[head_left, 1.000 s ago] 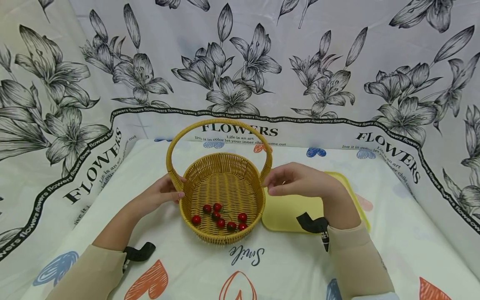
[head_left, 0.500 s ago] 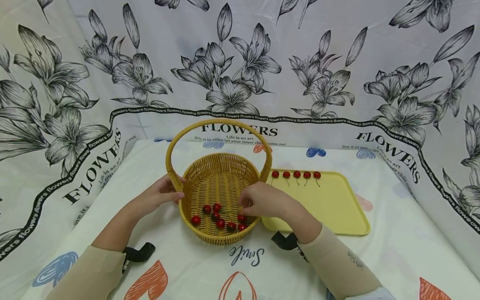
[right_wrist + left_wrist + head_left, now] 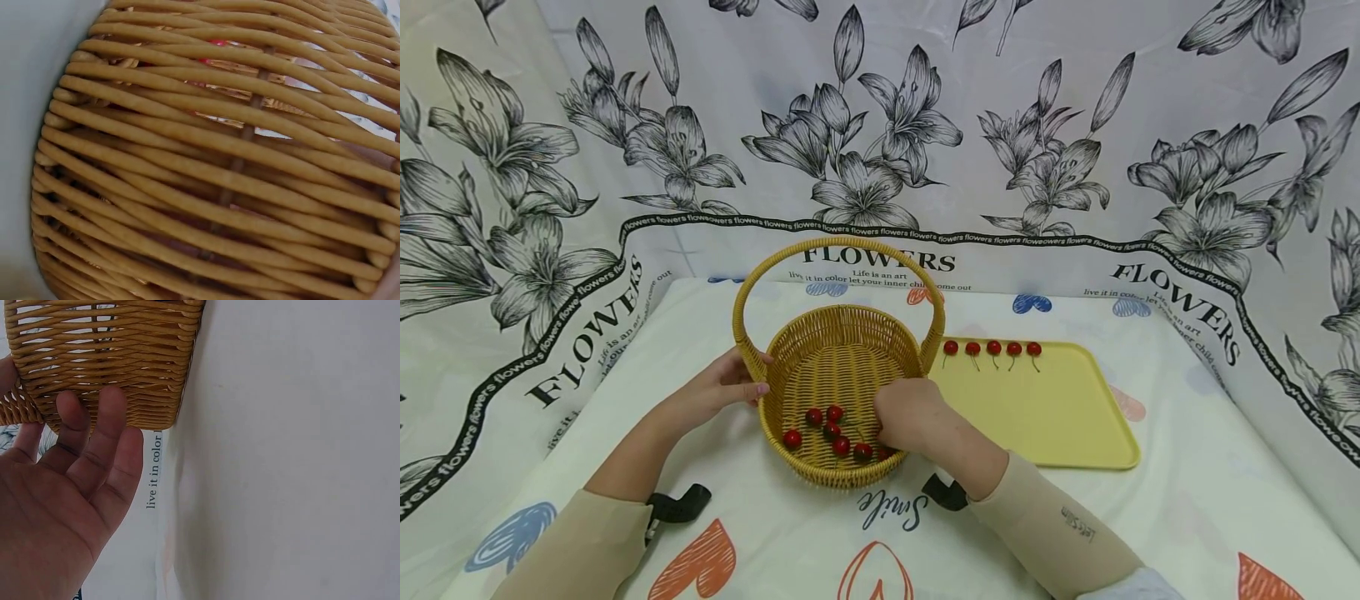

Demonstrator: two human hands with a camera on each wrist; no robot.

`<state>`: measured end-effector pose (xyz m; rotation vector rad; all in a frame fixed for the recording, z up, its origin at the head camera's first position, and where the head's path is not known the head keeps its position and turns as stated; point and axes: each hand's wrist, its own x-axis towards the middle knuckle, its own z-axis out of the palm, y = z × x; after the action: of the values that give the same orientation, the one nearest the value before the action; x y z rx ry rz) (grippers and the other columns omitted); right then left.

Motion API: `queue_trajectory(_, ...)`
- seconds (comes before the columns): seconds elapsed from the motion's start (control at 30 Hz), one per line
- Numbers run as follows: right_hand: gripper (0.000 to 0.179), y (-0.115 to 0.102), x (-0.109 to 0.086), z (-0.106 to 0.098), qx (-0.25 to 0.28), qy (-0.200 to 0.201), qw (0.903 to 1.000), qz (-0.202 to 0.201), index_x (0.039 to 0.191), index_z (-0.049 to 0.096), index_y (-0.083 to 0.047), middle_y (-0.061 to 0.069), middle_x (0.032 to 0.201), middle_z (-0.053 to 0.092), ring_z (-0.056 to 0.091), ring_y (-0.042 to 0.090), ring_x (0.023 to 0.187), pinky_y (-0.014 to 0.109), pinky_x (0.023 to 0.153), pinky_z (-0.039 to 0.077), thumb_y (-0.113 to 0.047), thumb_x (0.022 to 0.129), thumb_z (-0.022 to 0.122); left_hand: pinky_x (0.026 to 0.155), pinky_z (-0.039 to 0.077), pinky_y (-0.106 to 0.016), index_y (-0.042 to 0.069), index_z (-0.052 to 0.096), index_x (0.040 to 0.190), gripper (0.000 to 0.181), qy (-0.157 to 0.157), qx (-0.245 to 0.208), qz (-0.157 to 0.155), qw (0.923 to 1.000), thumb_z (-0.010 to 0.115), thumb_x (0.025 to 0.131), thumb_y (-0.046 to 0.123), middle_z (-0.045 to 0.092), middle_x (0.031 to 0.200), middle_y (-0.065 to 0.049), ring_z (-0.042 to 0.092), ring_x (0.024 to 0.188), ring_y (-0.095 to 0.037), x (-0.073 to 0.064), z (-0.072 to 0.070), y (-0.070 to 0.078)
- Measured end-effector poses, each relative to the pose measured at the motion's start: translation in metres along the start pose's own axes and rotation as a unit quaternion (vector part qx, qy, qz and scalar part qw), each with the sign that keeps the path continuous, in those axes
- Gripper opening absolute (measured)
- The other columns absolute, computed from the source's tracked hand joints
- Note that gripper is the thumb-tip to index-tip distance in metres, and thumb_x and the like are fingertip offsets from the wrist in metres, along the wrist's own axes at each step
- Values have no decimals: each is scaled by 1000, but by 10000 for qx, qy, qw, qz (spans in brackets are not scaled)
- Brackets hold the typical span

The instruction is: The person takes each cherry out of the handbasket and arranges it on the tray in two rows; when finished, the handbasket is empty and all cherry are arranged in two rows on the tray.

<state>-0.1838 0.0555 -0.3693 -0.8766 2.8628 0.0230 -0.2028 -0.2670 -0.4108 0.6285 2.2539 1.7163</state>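
Note:
A round wicker basket [image 3: 838, 367] with a tall arched handle stands in the middle of the head view. Several dark red cherries [image 3: 842, 446] lie on its floor toward the near side. My left hand [image 3: 726, 386] holds the basket's left side where the handle meets the rim, its thumb at the rim. In the left wrist view, fingers [image 3: 111, 419] lie against the outer weave. My right hand [image 3: 913, 412] reaches over the right rim, down at the cherries; its fingertips are hidden. The right wrist view is filled by the basket's outer wall [image 3: 219, 144], red showing through gaps.
To the right of the basket lies a yellow tray [image 3: 1030, 417], its left edge behind the basket and right arm. Along its far edge several stemmed cherries [image 3: 994, 347] sit in a row. A white printed cloth [image 3: 760, 533] covers the table, and a flowered curtain [image 3: 880, 125] hangs behind.
My right hand has moved left from over the tray into the basket and down, now covering a cherry at the right side. The left hand and the basket have stayed put.

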Motion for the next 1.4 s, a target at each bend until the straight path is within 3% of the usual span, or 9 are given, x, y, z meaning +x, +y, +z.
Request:
queue_trajectory(0.17, 21, 6, 1, -4, 550, 188, 9981, -199, 67, 65, -19, -6, 66, 57, 50, 12, 63, 27, 53, 44, -15, 84, 77, 78, 59, -40, -10, 42, 135, 42, 21, 55, -14, 10000, 61, 101, 4, 59, 109, -19, 64, 91, -20, -1, 0, 1)
queue_trajectory(0.27, 5, 9, -1, -10, 782, 453, 9953, -345, 84, 74, -17, -5, 80, 62, 55, 12, 74, 28, 64, 49, -19, 88, 77, 78, 59, -40, -10, 41, 135, 42, 20, 51, -4, 10000, 61, 101, 4, 59, 108, -19, 63, 91, -20, -1, 0, 1)
queue_trajectory(0.33, 9, 10, -4, -15, 1002, 682, 9913, -510, 98, 76, -15, -4, 91, 64, 57, 13, 82, 28, 72, 51, -20, 90, 76, 78, 58, -39, -10, 42, 135, 42, 19, 48, -6, 10000, 61, 100, 4, 59, 109, -18, 63, 91, -19, 0, 1, 1)
queue_trajectory(0.43, 18, 14, -11, -26, 1395, 998, 9818, -814, 110, 76, -13, -2, 102, 65, 59, 14, 90, 29, 80, 53, -21, 95, 73, 78, 58, -38, -10, 41, 135, 42, 6, 31, 32, 10000, 61, 100, 3, 58, 108, -18, 62, 91, -20, 0, 1, 1)
queue_trajectory(0.57, 21, 21, -22, -39, 1963, 1260, 9652, -1185, 117, 76, -11, 0, 110, 67, 61, 15, 98, 29, 84, 54, -20, 98, 70, 77, 58, -37, -11, 41, 135, 43, -8, 37, 77, 10000, 61, 100, 3, 58, 107, -18, 62, 90, -20, 2, 1, 2)
queue_trajectory(0.73, 23, 37, -35, -53, 2652, 1308, 9456, -1357, 122, 74, -12, -4, 112, 67, 61, 13, 94, 30, 80, 54, -19, 101, 68, 77, 58, -37, -11, 40, 135, 43, -17, 43, 69, 10000, 61, 100, 3, 58, 107, -17, 62, 91, -20, 2, 0, 1)
queue_trajectory(0.93, 24, 62, -49, -67, 3354, 1361, 9253, -1132, 120, 75, -13, -9, 101, 71, 65, 11, 89, 36, 80, 57, -18, 97, 74, 77, 58, -38, -11, 40, 135, 43, -9, 16, 12, 10000, 61, 100, 3, 59, 107, -17, 63, 91, -19, 2, 0, -2)
queue_trajectory(1.13, 18, 95, -63, -79, 3708, 1702, 9089, -867, 112, 76, -11, -2, 94, 73, 70, 18, 83, 35, 73, 57, -12, 94, 76, 77, 58, -38, -11, 41, 135, 43, 6, 18, 15, 10000, 61, 100, 3, 59, 108, -18, 63, 91, -19, 2, 1, -2)
queue_trajectory(1.4, 26, 137, -81, -90, 4145, 1647, 8947, 231, 121, 70, -8, 11, 110, 74, 70, 24, 82, 33, 66, 56, -16, 96, 74, 78, 59, -40, -10, 41, 134, 42, 12, 32, 36, 10000, 61, 100, 3, 58, 108, -18, 63, 92, -20, 0, 1, 0)
